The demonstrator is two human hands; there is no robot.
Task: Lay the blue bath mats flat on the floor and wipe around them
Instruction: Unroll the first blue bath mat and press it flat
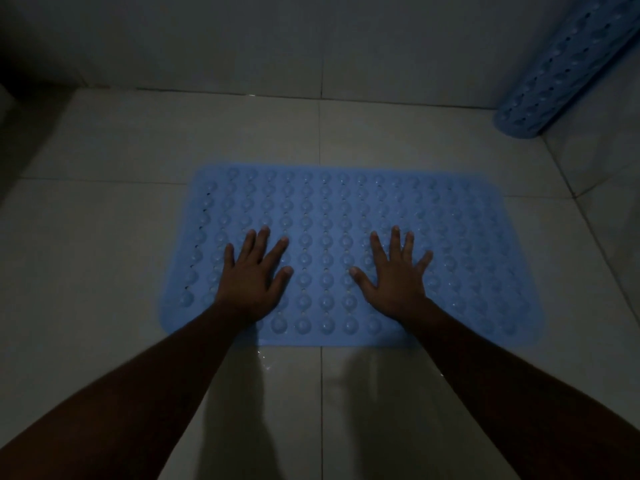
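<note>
Flat on tile floor [104, 271]: blue mat [346, 216], left hand [252, 271] and right hand [394, 275] spread on it; rolled mat [561, 71] far right of it

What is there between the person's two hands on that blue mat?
Only the blue mat's own bumpy surface. The head view shows nothing else lying between the left hand and the right hand.

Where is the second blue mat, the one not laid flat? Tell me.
In the head view the second blue mat leans in the far right corner, its lower end on the floor, beyond and right of the flat mat.
</note>
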